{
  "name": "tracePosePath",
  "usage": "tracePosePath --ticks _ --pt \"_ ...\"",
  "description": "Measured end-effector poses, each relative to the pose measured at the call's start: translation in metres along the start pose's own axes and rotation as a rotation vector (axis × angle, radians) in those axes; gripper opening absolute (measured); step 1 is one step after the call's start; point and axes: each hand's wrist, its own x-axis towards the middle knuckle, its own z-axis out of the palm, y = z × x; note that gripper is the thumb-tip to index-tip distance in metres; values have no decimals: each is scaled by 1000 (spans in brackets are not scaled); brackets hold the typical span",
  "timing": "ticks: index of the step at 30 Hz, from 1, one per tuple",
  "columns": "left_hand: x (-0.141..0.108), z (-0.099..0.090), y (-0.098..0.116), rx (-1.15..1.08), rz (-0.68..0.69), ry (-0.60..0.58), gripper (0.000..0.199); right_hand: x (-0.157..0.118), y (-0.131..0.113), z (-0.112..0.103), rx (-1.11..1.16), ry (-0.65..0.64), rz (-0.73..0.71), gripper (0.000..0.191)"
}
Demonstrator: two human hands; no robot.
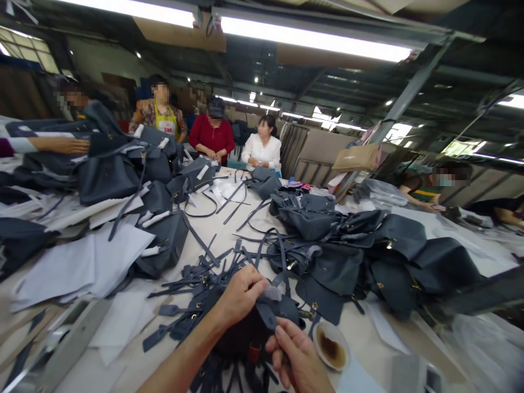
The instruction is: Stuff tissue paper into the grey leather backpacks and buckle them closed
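Over the surface [207, 225], beside the dark bags [335, 267], steady your left hand [241, 295], its exact grip unclear. Mind the dish [346, 353] by your right hand [297, 349]; its fingers pinch the blue strap end [267, 316], best held flat.

Head-worn view, facing forward and down, close.

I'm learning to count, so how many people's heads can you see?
5: a far-left head, one above the yellow apron, one above the red top, one above the white shirt, and a masked head at right. More may be hidden.
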Motion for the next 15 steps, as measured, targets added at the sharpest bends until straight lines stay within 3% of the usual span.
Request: tracePosePath --ticks 3,5,8,10,12,15 --pt "-16 11 3 4 7 119 23 16 2 22 127 61 -67 55" --pt "-24 21 -5 -26 -62 319 24 26 1 34 208 108 -94 52" --pt "-24 30 -18 -130 -182 560 42 33 3 43 230 107 -84 49" --pt "-18 28 -19 -115 -195 505 35 33 3 44 195 93 -70 49" --pt "-10 23 -11 27 -139 377 12 30 0 41 127 62 -95 51" --pt "-5 18 9 360 49 337 19 23 -10 29 -51 -55 -102 52"
